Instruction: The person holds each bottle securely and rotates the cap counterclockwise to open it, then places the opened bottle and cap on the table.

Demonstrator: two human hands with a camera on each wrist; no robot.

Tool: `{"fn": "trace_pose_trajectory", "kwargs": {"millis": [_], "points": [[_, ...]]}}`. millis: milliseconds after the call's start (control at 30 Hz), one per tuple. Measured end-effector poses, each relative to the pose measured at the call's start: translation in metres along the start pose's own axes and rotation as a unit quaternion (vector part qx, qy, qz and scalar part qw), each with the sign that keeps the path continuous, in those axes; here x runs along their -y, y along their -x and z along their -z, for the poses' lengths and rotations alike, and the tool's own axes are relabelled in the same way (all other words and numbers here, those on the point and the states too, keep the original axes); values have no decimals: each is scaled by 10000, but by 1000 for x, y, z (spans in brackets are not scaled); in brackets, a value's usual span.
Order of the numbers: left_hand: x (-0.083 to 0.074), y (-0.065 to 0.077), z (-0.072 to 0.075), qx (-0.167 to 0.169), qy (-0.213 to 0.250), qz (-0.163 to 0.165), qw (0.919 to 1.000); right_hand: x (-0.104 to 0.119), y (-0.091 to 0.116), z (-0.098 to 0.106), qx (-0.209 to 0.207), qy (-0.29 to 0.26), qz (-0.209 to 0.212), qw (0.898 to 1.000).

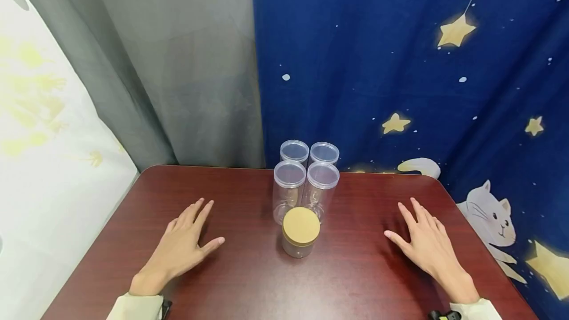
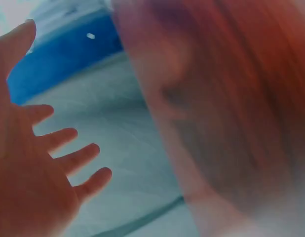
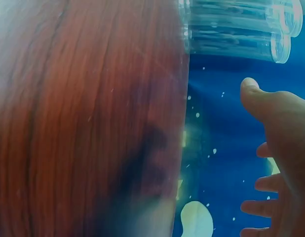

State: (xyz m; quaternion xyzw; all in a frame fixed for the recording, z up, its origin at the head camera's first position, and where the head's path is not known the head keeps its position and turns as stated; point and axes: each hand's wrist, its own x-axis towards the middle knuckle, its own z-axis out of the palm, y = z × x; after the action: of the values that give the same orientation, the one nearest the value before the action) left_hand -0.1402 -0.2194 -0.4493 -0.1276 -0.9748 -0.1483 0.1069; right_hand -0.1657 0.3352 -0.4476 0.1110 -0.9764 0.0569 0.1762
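Observation:
My left hand (image 1: 180, 246) hovers over the left part of the table with its fingers spread and nothing in it. On the other side my right hand (image 1: 426, 246) is held the same way, also holding nothing. Between them stands a short clear jar with a gold lid (image 1: 301, 226). Just behind it are tall clear jars with clear lids, two in front (image 1: 289, 174) and two at the back (image 1: 324, 152). Both hands are well apart from the jars. In the right wrist view, tall jars (image 3: 231, 29) lie beyond the thumb of the right hand (image 3: 285, 138).
The dark red wooden table (image 1: 231, 280) has rounded far corners. Behind it hang a grey curtain (image 1: 191, 63) and a blue curtain (image 1: 355, 63) with stars and a cat. White fabric (image 1: 53, 186) hangs along the left side.

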Motion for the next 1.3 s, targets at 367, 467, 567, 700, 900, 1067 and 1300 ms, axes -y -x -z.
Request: {"fn": "trace_pose_trajectory", "kwargs": {"millis": [367, 467, 567, 700, 900, 1067, 1300], "points": [[-53, -13, 8, -110, 816, -418, 9957, 22, -10, 0, -320, -657, 150, 9972], [-67, -16, 4, 3, 1041, -551, 9930, 30, -11, 0, -298, -759, 175, 9965], [-79, -17, -2, 177, 1232, -588, 9905, 40, -12, 1, -230, -850, 221, 9959], [-93, -20, -8, 350, 1464, -502, 9873, 55, -14, 4, -169, -962, 366, 9945], [-110, -26, -14, 337, 1614, -524, 9849, 74, -17, 3, -106, -1078, 598, 9923], [-119, -28, -20, 494, 1775, -460, 9818, 87, -17, 3, -17, -1189, 715, 9903], [-129, -32, -34, 588, 2275, -259, 9717, 108, -19, 5, -85, -1342, 968, 9862]]}}
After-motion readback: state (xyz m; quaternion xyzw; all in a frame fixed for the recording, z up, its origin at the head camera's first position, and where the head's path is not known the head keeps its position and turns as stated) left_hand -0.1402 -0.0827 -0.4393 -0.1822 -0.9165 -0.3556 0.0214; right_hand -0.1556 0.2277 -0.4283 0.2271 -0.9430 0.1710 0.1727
